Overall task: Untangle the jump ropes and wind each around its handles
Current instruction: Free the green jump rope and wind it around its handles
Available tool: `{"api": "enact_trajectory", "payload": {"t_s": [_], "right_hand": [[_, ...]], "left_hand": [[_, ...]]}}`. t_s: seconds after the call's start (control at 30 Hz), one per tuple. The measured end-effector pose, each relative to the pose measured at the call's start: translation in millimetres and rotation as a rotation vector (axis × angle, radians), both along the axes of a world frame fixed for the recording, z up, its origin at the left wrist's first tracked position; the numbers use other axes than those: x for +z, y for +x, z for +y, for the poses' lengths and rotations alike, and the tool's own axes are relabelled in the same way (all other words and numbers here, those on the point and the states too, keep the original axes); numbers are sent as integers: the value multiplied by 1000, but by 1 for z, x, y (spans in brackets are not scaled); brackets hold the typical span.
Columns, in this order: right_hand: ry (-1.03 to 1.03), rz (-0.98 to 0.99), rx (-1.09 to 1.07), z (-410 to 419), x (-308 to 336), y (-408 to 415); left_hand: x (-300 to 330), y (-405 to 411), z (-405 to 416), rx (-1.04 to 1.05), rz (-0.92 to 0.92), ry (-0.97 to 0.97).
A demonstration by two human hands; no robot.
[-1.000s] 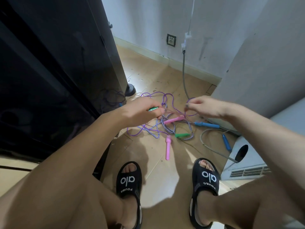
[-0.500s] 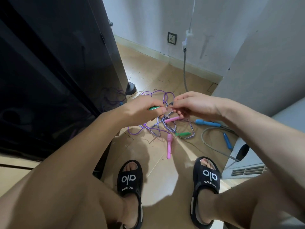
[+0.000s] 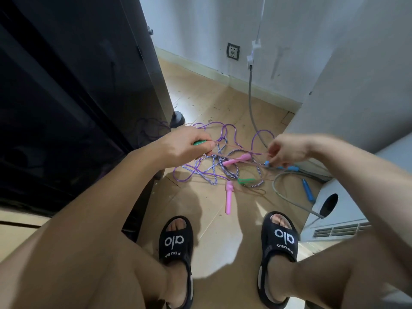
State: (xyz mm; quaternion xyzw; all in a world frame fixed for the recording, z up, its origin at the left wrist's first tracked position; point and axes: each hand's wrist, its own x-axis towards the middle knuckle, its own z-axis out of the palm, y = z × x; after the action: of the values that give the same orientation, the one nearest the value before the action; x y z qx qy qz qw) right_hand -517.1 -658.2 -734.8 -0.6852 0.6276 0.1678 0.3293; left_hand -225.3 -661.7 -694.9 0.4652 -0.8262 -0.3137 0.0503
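Note:
Tangled jump ropes lie on the wooden floor ahead of my feet. My left hand point(image 3: 182, 146) grips a green handle point(image 3: 199, 142). A thin pinkish cord point(image 3: 240, 155) stretches taut from it to my right hand point(image 3: 287, 150), which pinches the cord. Beneath lie a purple rope point(image 3: 223, 128) in loops, a blue-and-white braided rope point(image 3: 213, 172), two pink handles point(image 3: 236, 160) point(image 3: 229, 198), a second green handle point(image 3: 245, 181) and two blue handles point(image 3: 287, 168) point(image 3: 307, 190).
A black cabinet point(image 3: 78, 85) stands close on the left. A white appliance point(image 3: 347, 210) and a white wall panel close the right. A grey hose point(image 3: 289, 192) runs along the floor from the wall. My sandalled feet point(image 3: 176, 239) are just behind the ropes.
My right hand has moved right, away from my left hand, drawing the thin cord out taut between them. The left hand keeps its grip on the green handle.

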Motion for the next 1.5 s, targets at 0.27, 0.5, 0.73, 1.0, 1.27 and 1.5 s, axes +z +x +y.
{"api": "enact_trajectory", "payload": {"t_s": [0.27,0.5,0.73,1.0,1.27,1.5], "right_hand": [[192,-553,-152,16,11,39],[123,-827,-124,21,23,54],[157,362,78,18,-1,9],[176,-898,-169,33,22,61],[23,-122,43,19,8,20],[177,-637,-188,27,4,37]], "left_hand": [[2,-16,6,-15,50,35],[0,-19,7,-23,34,25],[-1,-9,6,1,47,62],[-2,-24,9,-23,74,59],[-2,-11,6,5,35,39],[-2,-16,8,4,75,79]]}}
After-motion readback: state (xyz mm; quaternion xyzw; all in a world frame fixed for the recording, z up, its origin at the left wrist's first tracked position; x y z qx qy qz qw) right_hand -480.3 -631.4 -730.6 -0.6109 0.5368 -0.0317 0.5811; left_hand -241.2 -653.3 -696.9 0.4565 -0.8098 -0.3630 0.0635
